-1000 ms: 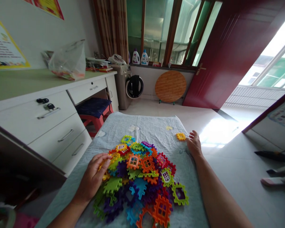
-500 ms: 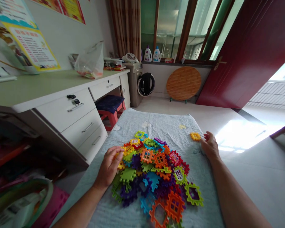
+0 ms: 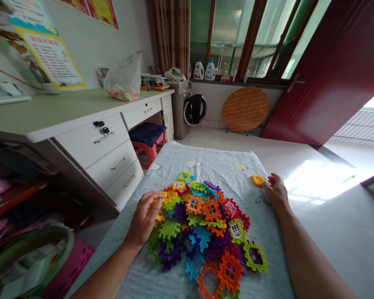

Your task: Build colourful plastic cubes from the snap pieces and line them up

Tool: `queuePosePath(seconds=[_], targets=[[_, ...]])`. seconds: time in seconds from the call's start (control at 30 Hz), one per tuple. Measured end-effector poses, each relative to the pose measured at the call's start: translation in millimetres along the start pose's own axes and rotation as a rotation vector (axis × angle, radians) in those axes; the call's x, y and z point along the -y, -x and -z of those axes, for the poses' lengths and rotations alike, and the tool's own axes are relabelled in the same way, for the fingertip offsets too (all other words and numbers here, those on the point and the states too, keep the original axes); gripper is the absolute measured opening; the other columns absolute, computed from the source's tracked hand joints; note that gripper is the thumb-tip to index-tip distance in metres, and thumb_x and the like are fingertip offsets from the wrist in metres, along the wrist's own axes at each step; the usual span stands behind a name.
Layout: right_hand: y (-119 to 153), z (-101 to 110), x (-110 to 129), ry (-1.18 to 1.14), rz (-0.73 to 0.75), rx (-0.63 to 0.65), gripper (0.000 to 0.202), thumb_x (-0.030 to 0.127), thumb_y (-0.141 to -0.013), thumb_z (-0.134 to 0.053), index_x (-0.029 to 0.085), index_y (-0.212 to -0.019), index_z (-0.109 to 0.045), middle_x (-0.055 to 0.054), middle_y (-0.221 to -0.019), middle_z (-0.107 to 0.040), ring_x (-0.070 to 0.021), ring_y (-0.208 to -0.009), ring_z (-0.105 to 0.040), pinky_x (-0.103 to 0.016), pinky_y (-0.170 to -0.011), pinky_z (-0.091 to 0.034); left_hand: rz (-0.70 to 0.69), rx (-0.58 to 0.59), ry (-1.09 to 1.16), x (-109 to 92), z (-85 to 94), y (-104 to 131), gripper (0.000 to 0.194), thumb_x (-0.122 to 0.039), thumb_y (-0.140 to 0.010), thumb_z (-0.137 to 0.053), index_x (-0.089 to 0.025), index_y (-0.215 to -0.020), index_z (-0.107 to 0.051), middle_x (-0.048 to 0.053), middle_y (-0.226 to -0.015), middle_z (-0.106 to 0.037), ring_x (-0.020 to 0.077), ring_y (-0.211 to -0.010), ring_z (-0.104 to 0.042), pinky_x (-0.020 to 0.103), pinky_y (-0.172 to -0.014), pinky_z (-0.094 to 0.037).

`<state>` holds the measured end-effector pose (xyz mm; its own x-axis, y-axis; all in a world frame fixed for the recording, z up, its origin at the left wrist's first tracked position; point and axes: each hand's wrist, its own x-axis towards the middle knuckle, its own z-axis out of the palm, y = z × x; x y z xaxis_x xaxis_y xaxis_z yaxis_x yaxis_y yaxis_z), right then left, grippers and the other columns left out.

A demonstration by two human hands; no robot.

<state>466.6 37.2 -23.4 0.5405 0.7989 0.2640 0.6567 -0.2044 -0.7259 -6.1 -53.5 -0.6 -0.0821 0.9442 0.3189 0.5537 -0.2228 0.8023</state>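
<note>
A heap of toothed plastic building pieces [image 3: 202, 236] in several colours lies on the cloth-covered table [image 3: 212, 160]. At the heap's left edge, my left hand [image 3: 145, 218] has its thumb and fingers closed around a yellow building piece [image 3: 154, 203], partly hidden by the fingers. My right hand [image 3: 276, 193] rests at the table's right edge, fingers slightly curled and apart from the thumb. Just left of its thumb tip lies a separate yellow-orange building piece [image 3: 257, 180]; whether they touch is hard to tell. Orange window pieces [image 3: 230, 270] lie toward the front.
A white desk [image 3: 81, 120] with drawers runs along the left, with a plastic bag [image 3: 124, 81] on top. A red stool [image 3: 149, 141] stands under it. Beyond are a washing machine [image 3: 180, 108] and a round wooden tabletop [image 3: 245, 109]. A pink basket [image 3: 81, 257] sits at lower left.
The whole view has shifted slightly, with the room appearing a little further right. Both hands and the pieces keep nearly the same places relative to the table.
</note>
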Motion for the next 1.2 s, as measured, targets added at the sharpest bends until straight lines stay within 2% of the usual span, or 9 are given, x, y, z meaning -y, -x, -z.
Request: queuePosePath(seconds=[0.2,0.53,0.97,1.03,1.1,1.13,1.2], targets=[[1,0,2,0.016,0.004,0.003,0.061,0.035,-0.065,-0.054,0.017,-0.123,-0.049,-0.009,-0.103,-0.06,-0.0213,-0.089,-0.058,-0.037,-0.086,-0.046,0.006,0.021,-0.011,-2,-2.8,-3,0.032,-0.044,-0.089,-0.043,-0.02,-0.098,-0.063,0.007,-0.113,-0.055,0.0235,-0.114,-0.049,0.039,-0.104,-0.035],[5,0,-1,0.006,-0.002,-0.031,0.059,0.037,-0.065,-0.054,0.018,-0.12,-0.051,-0.008,-0.1,-0.061,-0.0208,-0.086,-0.058,-0.036,-0.083,-0.047,-0.045,0.119,-0.053,0,-1.2,-14,0.031,-0.043,-0.089,-0.043,-0.02,-0.099,-0.063,0.007,-0.113,-0.056,0.0237,-0.114,-0.049,0.041,-0.103,-0.036],[9,2,6,0.001,0.014,-0.058,0.056,0.036,-0.065,-0.054,0.018,-0.118,-0.053,-0.008,-0.098,-0.061,-0.022,-0.087,-0.058,-0.038,-0.082,-0.047,0.0,0.134,-0.022,1,1.2,-15,0.034,-0.045,-0.087,-0.044,-0.02,-0.102,-0.061,0.008,-0.117,-0.053,0.0241,-0.117,-0.048,0.042,-0.105,-0.035],[10,4,17,0.008,0.053,-0.093,0.053,0.036,-0.066,-0.053,0.017,-0.114,-0.055,-0.009,-0.1,-0.061,-0.0242,-0.091,-0.057,-0.041,-0.084,-0.045,0.017,0.127,-0.024,-3,5.0,-18,0.035,-0.046,-0.087,-0.043,-0.02,-0.103,-0.061,0.008,-0.12,-0.052,0.0243,-0.12,-0.046,0.043,-0.107,-0.033],[15,6,39,0.02,0.152,-0.111,0.048,0.036,-0.066,-0.054,0.017,-0.11,-0.058,-0.01,-0.104,-0.061,-0.0261,-0.096,-0.055,-0.044,-0.088,-0.043,0.006,0.115,-0.063,-10,9.8,-25,0.035,-0.045,-0.087,-0.043,-0.021,-0.105,-0.06,0.008,-0.124,-0.05,0.0248,-0.124,-0.043,0.043,-0.109,-0.031],[20,6,55,0.012,0.212,-0.094,0.045,0.036,-0.067,-0.054,0.017,-0.108,-0.059,-0.011,-0.105,-0.061,-0.0261,-0.097,-0.055,-0.045,-0.089,-0.043,-0.013,0.117,-0.095,-14,11.6,-31,0.034,-0.044,-0.087,-0.043,-0.021,-0.106,-0.06,0.008,-0.125,-0.05,0.025,-0.125,-0.042,0.044,-0.109,-0.029],[35,4,90,-0.064,0.317,0.053,0.038,0.036,-0.073,-0.052,0.019,-0.106,-0.06,-0.01,-0.106,-0.061,-0.0234,-0.095,-0.057,-0.04,-0.086,-0.045,-0.074,0.167,-0.167,-22,11.8,-45,0.032,-0.041,-0.086,-0.045,-0.022,-0.107,-0.06,0.008,-0.127,-0.05,0.0253,-0.125,-0.041,0.044,-0.109,-0.029]])
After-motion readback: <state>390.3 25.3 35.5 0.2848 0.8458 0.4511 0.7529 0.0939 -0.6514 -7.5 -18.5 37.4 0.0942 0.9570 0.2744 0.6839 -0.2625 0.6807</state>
